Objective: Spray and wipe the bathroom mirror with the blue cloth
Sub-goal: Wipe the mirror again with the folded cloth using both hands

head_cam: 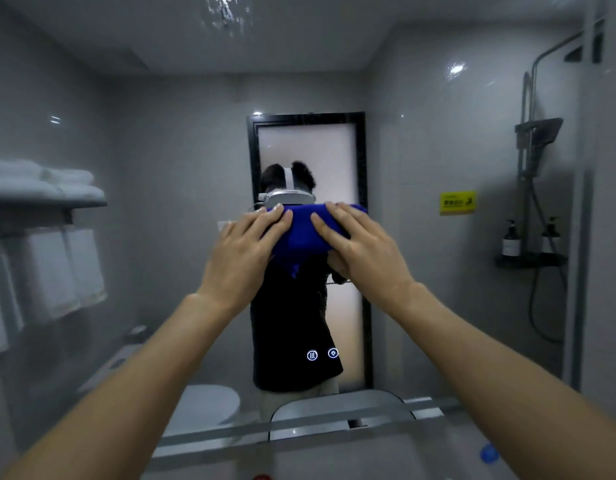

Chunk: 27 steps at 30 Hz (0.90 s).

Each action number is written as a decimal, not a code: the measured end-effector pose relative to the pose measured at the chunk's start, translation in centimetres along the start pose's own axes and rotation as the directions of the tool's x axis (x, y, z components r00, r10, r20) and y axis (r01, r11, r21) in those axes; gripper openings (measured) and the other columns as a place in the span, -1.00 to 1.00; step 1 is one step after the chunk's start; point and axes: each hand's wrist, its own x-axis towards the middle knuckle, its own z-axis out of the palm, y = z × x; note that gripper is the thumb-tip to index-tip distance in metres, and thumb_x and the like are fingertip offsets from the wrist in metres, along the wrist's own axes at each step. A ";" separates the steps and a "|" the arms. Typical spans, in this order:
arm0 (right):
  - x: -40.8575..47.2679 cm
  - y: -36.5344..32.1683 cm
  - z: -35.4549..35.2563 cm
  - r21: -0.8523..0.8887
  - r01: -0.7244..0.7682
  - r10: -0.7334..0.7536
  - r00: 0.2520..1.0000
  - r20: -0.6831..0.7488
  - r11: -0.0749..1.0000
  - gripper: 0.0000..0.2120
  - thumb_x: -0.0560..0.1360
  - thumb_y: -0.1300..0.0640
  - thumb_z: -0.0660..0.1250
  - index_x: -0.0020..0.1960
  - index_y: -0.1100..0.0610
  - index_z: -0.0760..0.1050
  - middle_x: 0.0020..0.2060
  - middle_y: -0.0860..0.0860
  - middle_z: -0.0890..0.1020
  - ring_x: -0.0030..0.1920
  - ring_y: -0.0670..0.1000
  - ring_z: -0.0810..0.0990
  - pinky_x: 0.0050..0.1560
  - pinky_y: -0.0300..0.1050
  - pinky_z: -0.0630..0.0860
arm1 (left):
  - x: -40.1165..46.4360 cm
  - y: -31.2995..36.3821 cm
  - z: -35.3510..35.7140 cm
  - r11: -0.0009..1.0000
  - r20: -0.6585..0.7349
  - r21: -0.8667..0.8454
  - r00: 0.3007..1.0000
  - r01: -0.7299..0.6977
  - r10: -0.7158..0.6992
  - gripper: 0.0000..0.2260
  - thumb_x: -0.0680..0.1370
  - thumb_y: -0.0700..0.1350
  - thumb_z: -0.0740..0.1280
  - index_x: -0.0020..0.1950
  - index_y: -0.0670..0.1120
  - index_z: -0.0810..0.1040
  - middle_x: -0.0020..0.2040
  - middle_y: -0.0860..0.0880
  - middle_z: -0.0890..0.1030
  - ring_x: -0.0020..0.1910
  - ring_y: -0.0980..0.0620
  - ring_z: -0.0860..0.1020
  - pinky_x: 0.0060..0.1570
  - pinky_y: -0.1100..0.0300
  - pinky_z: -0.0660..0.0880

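**Two Flat Hands Pinned the Blue Cloth to the Glass**

Both hands pressed the blue cloth point(301, 232) against the bathroom mirror point(420, 140) at about head height, near the middle of the glass. The left hand point(246, 249) covered the cloth's left end and the right hand point(360, 245) its right end, each with fingers straight, slightly spread and laid flat, pushing rather than clutching. Nothing was curled around the fabric as far as the view showed.

The cloth was bunched into a band whose long axis ran side to side, with a loose corner hanging below between the two wrists. It lay directly under the fingertips, between palms and glass, so neither hand was nearer than the other; they shared it evenly.

Judging from this, the wiping step was under way, and the next stroke would likely run across the band's long axis, up or down, or sideways along it. Pale haze on the left part of the mirror suggested that much remained to wipe.
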 end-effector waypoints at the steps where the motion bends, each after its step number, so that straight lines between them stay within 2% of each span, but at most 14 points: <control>1: -0.7 -0.5 0.1 0.003 -0.011 0.011 1.000 0.001 1.000 -0.40 0.41 0.28 0.49 0.43 0.10 0.49 0.38 0.19 0.52 0.34 0.20 0.52 0.30 0.10 0.51 | -0.6 0.5 0.1 1.000 0.006 -0.006 1.000 0.007 -0.007 -0.37 0.34 -0.28 0.48 0.42 -0.16 0.46 0.38 -0.13 0.52 0.24 -0.21 0.50 0.08 -0.03 0.40; 3: -2.3 -1.3 0.3 0.006 -0.033 0.033 0.999 0.010 0.999 -0.43 0.44 0.25 0.48 0.43 0.08 0.48 0.38 0.17 0.52 0.33 0.19 0.53 0.30 0.09 0.51 | -1.9 1.4 0.3 1.000 0.030 -0.010 0.999 0.024 -0.024 -0.39 0.35 -0.27 0.48 0.40 -0.16 0.47 0.36 -0.14 0.53 0.23 -0.21 0.52 0.10 -0.02 0.37; 6: -4.7 -2.3 0.5 0.014 -0.042 0.041 0.999 0.010 0.999 -0.47 0.47 0.25 0.43 0.42 0.06 0.49 0.36 0.16 0.54 0.31 0.18 0.55 0.26 0.11 0.53 | -4.0 2.8 0.7 0.999 0.066 0.003 0.997 0.032 -0.032 -0.44 0.39 -0.25 0.42 0.40 -0.15 0.48 0.35 -0.14 0.54 0.22 -0.20 0.54 0.08 -0.03 0.43; 8: -6.5 -3.0 0.6 0.033 -0.044 0.043 0.999 0.027 0.998 -0.52 0.51 0.25 0.32 0.43 0.06 0.48 0.35 0.16 0.55 0.30 0.18 0.55 0.26 0.12 0.53 | -5.5 3.8 1.1 1.000 0.093 0.005 0.995 0.021 -0.021 -0.48 0.42 -0.21 0.33 0.40 -0.16 0.48 0.35 -0.16 0.54 0.23 -0.20 0.54 0.08 -0.03 0.45; 10: -8.1 -3.8 0.6 0.052 -0.047 0.044 0.997 0.062 0.997 -0.51 0.51 0.25 0.23 0.43 0.07 0.48 0.32 0.16 0.57 0.26 0.18 0.56 0.24 0.11 0.53 | -6.9 4.7 1.5 1.000 0.114 0.025 0.993 0.010 -0.013 -0.49 0.41 -0.23 0.35 0.39 -0.17 0.49 0.33 -0.16 0.55 0.21 -0.19 0.55 0.08 -0.03 0.46; 12: -9.5 -4.6 0.5 0.074 -0.054 0.046 0.993 0.112 0.996 -0.50 0.48 0.25 0.26 0.42 0.08 0.49 0.27 0.15 0.59 0.20 0.18 0.58 0.16 0.09 0.57 | -7.9 5.5 1.9 0.998 0.132 0.054 0.991 -0.007 0.000 -0.48 0.37 -0.26 0.44 0.35 -0.17 0.52 0.28 -0.16 0.59 0.14 -0.17 0.58 0.03 -0.03 0.47; 14: -10.7 -5.2 0.2 0.119 -0.082 0.060 0.982 0.180 0.990 -0.44 0.39 0.24 0.44 0.39 0.08 0.51 0.21 0.14 0.62 0.13 0.16 0.61 0.05 0.06 0.59 | -8.7 6.3 1.9 0.998 0.166 0.058 0.986 -0.030 0.020 -0.47 0.33 -0.22 0.49 0.30 -0.15 0.55 0.21 -0.15 0.62 0.08 -0.16 0.59 0.00 -0.04 0.49; 16: -11.8 -5.6 -0.5 0.190 -0.123 0.059 0.948 0.312 0.974 -0.37 0.32 0.19 0.53 0.38 0.05 0.51 0.18 0.09 0.64 0.10 0.13 0.62 0.00 0.04 0.58 | -9.8 6.7 1.5 0.999 0.219 0.017 0.975 -0.039 0.034 -0.46 0.28 -0.14 0.50 0.26 -0.12 0.56 0.15 -0.10 0.64 0.02 -0.13 0.59 -0.04 -0.04 0.48; 18: -12.8 -5.9 -2.0 0.289 -0.211 0.046 0.873 0.486 0.934 -0.40 0.39 0.14 0.43 0.43 -0.01 0.46 0.21 0.02 0.62 0.15 0.07 0.57 0.10 -0.01 0.52 | -11.4 7.2 0.9 0.998 0.278 -0.067 0.960 0.001 0.018 -0.46 0.26 -0.06 0.45 0.25 -0.06 0.55 0.12 -0.01 0.65 -0.01 -0.06 0.57 -0.06 0.01 0.47; 20: -13.7 -6.4 -4.2 0.440 -0.410 0.044 0.769 0.637 0.799 -0.46 0.48 0.10 0.33 0.45 -0.06 0.42 0.20 -0.05 0.59 0.14 -0.08 0.53 0.18 -0.12 0.49 | -13.4 7.9 -0.3 0.968 0.349 -0.218 0.936 0.122 -0.040 -0.51 0.31 0.00 0.36 0.25 0.01 0.52 0.09 0.09 0.63 -0.02 0.07 0.53 -0.02 0.10 0.43; 21: -13.9 -6.8 -5.5 0.498 -0.512 0.039 0.723 0.689 0.700 -0.49 0.49 0.08 0.30 0.44 -0.09 0.42 0.16 -0.08 0.60 0.09 -0.14 0.54 0.15 -0.16 0.52 | -14.4 8.3 -1.1 0.928 0.396 -0.306 0.915 0.212 -0.078 -0.53 0.34 0.01 0.32 0.26 0.04 0.50 0.07 0.15 0.61 -0.03 0.16 0.49 0.01 0.15 0.41; 23: -14.5 -7.6 -7.9 0.553 -0.659 0.031 0.657 0.753 0.509 -0.55 0.50 0.11 0.30 0.38 -0.08 0.47 0.04 -0.10 0.63 -0.05 -0.14 0.61 0.00 -0.22 0.57 | -16.1 9.2 -3.1 0.785 0.513 -0.459 0.846 0.415 -0.147 -0.56 0.38 0.02 0.28 0.27 0.11 0.45 0.01 0.25 0.54 -0.07 0.29 0.45 0.04 0.22 0.40; 25: -15.2 -8.6 -9.8 0.529 -0.772 0.031 0.575 0.818 0.351 -0.58 0.51 0.21 0.30 0.32 -0.07 0.53 -0.01 -0.07 0.68 -0.11 -0.09 0.66 -0.08 -0.21 0.59 | -17.8 10.1 -5.1 0.540 0.633 -0.565 0.748 0.623 -0.200 -0.55 0.36 0.00 0.31 0.26 0.15 0.45 0.01 0.21 0.59 -0.08 0.24 0.56 -0.04 0.23 0.53; 27: -15.9 -9.8 -11.4 0.451 -0.880 0.014 0.458 0.889 0.151 -0.65 0.54 0.27 0.29 0.24 -0.02 0.59 -0.01 0.04 0.70 -0.12 0.01 0.70 -0.10 -0.12 0.63 | -19.3 10.9 -7.0 0.243 0.745 -0.574 0.621 0.782 -0.242 -0.55 0.33 -0.07 0.34 0.22 0.13 0.48 -0.03 0.03 0.66 -0.15 0.08 0.64 -0.16 0.17 0.60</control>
